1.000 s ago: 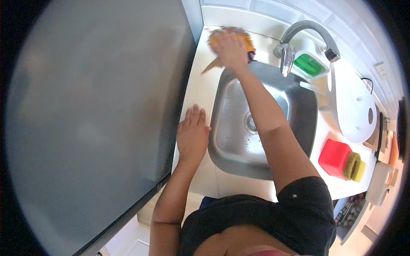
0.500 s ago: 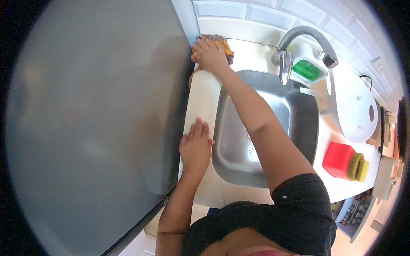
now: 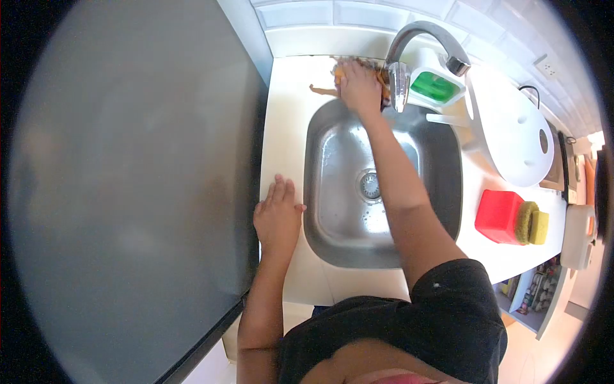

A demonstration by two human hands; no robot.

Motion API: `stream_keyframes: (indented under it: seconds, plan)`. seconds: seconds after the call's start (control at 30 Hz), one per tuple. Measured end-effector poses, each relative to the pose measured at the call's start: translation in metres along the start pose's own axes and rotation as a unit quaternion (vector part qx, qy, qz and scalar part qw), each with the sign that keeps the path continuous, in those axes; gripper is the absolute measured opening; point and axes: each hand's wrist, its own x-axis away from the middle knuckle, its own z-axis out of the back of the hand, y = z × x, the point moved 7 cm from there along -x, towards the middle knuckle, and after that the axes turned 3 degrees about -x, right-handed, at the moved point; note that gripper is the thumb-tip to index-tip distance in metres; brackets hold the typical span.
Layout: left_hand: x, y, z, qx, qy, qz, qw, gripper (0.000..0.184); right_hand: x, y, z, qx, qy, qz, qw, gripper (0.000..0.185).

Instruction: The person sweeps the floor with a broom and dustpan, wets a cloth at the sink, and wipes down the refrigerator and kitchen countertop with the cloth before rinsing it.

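At the back of the sink, my right hand (image 3: 360, 88) is closed over a crumpled patterned cloth (image 3: 385, 82) in orange and brown, pressing it to the white counter (image 3: 284, 128). A thin end of the cloth trails off to the left. Motion blurs the cloth's outline, and the hand covers its middle. My left hand (image 3: 277, 214) lies flat on the counter strip left of the sink, fingers stretched out, holding nothing. Just right of the cloth stands the curved faucet (image 3: 398, 83). Below my right forearm is the steel sink (image 3: 332, 192) with its drain showing.
A tall grey panel (image 3: 141, 192) borders the counter on the left. Behind the faucet sits a white container with green contents (image 3: 436, 87). To the right are a white rack (image 3: 515, 137), a red holder (image 3: 497, 216), and a yellow sponge (image 3: 539, 228). An open drawer (image 3: 540, 288) lies lower right.
My right hand has slid the cloth rightward along the back counter, from the left corner to beside the faucet. My left hand stays flat on the counter. The view has shifted slightly.
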Motion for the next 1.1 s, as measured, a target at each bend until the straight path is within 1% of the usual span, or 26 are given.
stream_keyframes:
  seconds: [0.03,0.07,0.1,0.17,0.2,0.23,0.3,0.33,0.37,0.43,0.47,0.53,0.57,0.63,0.67,0.7,0.73,0.77,0.83,0.87,0.93,0.97,1.03,1.1]
  plan:
    - [0.000,0.000,-0.001,0.003,0.000,-0.001,1.000,0.056,0.007,-0.004,0.002,0.005,-0.010,-0.034,0.999,0.038]
    - [0.000,0.002,0.000,0.003,0.003,-0.001,1.000,0.056,0.007,-0.023,0.001,0.047,-0.066,0.033,0.996,0.037]
    - [-0.001,0.001,-0.001,0.004,-0.006,0.003,1.000,0.056,0.007,-0.023,-0.007,0.045,-0.062,0.033,0.997,0.037]
    - [0.000,-0.001,-0.005,-0.002,-0.017,0.009,1.000,0.056,0.015,-0.042,-0.002,0.024,0.096,0.143,0.985,0.037]
    - [-0.001,0.000,-0.006,-0.011,0.005,0.003,1.000,0.054,0.001,-0.026,-0.019,0.013,-0.035,0.063,0.997,0.035]
    - [-0.001,0.002,-0.005,-0.021,0.027,-0.003,0.999,0.052,-0.006,-0.021,-0.017,0.011,-0.034,0.061,0.997,0.035]
    - [-0.001,0.004,0.000,-0.020,0.014,0.005,1.000,0.052,-0.019,0.006,-0.007,0.070,0.027,-0.002,0.997,0.031]
    - [-0.001,0.004,0.001,-0.016,0.000,0.014,1.000,0.052,-0.028,0.020,-0.016,0.001,-0.060,-0.034,0.998,0.029]
    - [-0.003,0.003,0.002,-0.019,0.003,0.016,1.000,0.052,-0.030,0.021,-0.021,-0.002,-0.057,-0.033,0.998,0.029]
    - [-0.003,0.003,-0.005,-0.016,-0.011,0.014,1.000,0.052,-0.023,0.019,-0.017,0.043,0.026,-0.018,0.999,0.028]
    - [0.000,0.004,-0.005,-0.020,-0.008,0.015,1.000,0.052,-0.020,0.018,-0.016,0.039,0.029,-0.018,0.999,0.028]
    - [0.001,0.005,-0.001,-0.030,0.002,0.019,0.999,0.052,-0.021,0.018,-0.013,-0.019,-0.005,-0.046,0.999,0.029]
    - [0.001,0.003,0.001,-0.033,0.015,0.020,0.999,0.052,-0.016,0.016,-0.010,0.002,-0.014,-0.035,0.999,0.028]
    - [-0.001,0.002,-0.006,-0.030,-0.033,0.016,0.999,0.054,0.007,0.013,-0.005,0.027,-0.019,-0.007,0.999,0.027]
    - [0.000,0.002,-0.008,-0.032,-0.029,0.016,0.999,0.055,0.018,0.008,0.003,0.028,-0.012,0.010,0.999,0.027]
    - [-0.005,0.005,0.000,-0.033,-0.004,0.013,0.999,0.055,0.027,0.000,0.024,0.064,-0.017,0.018,0.998,0.023]
    - [-0.004,0.006,0.001,-0.025,-0.012,0.022,0.999,0.054,0.040,0.001,0.027,0.053,0.022,0.051,0.997,0.021]
    - [-0.001,0.006,-0.001,-0.016,-0.027,0.033,0.999,0.053,0.045,-0.001,0.039,0.055,0.033,0.057,0.996,0.021]
    - [-0.001,0.006,0.000,-0.012,-0.006,0.024,1.000,0.054,0.050,0.002,0.050,-0.035,-0.039,0.011,0.999,0.019]
    - [0.000,0.006,0.001,-0.008,-0.014,0.024,1.000,0.052,0.053,0.004,0.052,-0.032,-0.035,0.013,0.999,0.019]
    - [-0.002,0.006,0.001,-0.001,-0.014,0.022,1.000,0.051,0.055,0.012,0.033,-0.034,-0.181,-0.035,0.982,0.020]
    - [-0.003,0.005,-0.003,-0.008,-0.019,0.014,1.000,0.051,0.058,0.014,0.026,-0.031,-0.174,-0.033,0.984,0.020]
    - [-0.007,0.004,-0.003,-0.013,-0.022,0.006,1.000,0.051,0.070,0.019,0.005,-0.174,-0.156,-0.065,0.970,0.027]
    - [-0.009,0.005,-0.001,-0.009,-0.021,0.006,1.000,0.044,0.066,0.008,0.007,-0.189,-0.173,-0.070,0.964,0.029]
